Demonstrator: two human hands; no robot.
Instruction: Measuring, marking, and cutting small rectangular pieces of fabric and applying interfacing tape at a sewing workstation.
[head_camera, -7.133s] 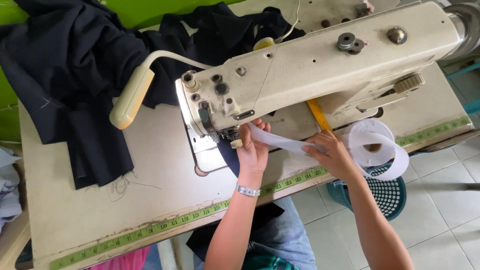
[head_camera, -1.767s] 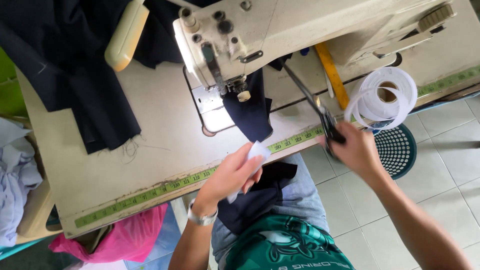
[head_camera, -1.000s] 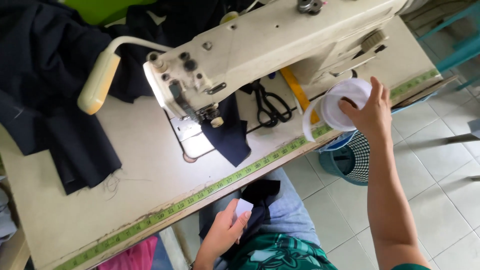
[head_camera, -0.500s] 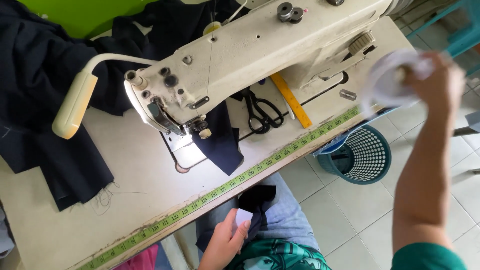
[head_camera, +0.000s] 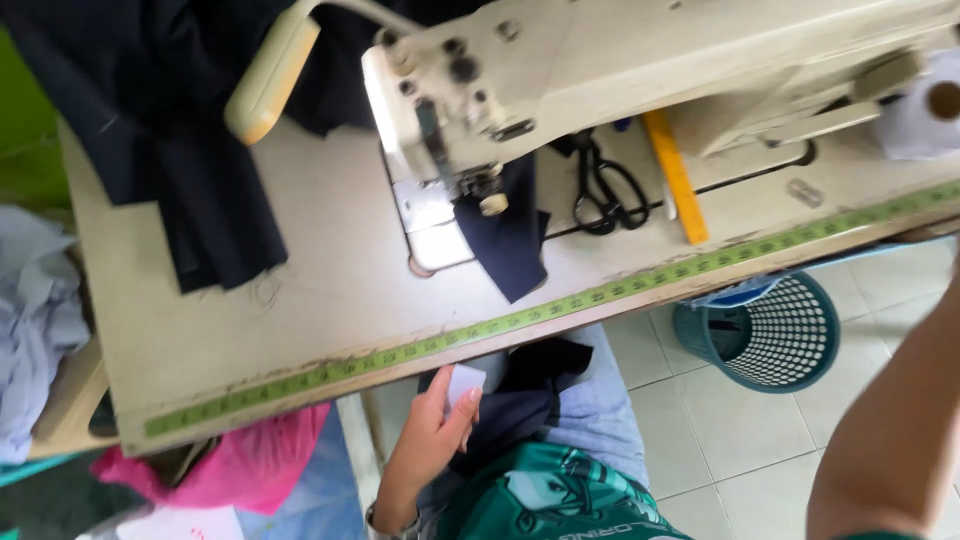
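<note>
The left hand (head_camera: 432, 440) pinches a small white strip (head_camera: 464, 384) in its grip over the lap, below the surface (head_camera: 330, 310) edge, while the right arm (head_camera: 890, 420) reaches toward the white roll (head_camera: 925, 115), its grip out of sight.
</note>
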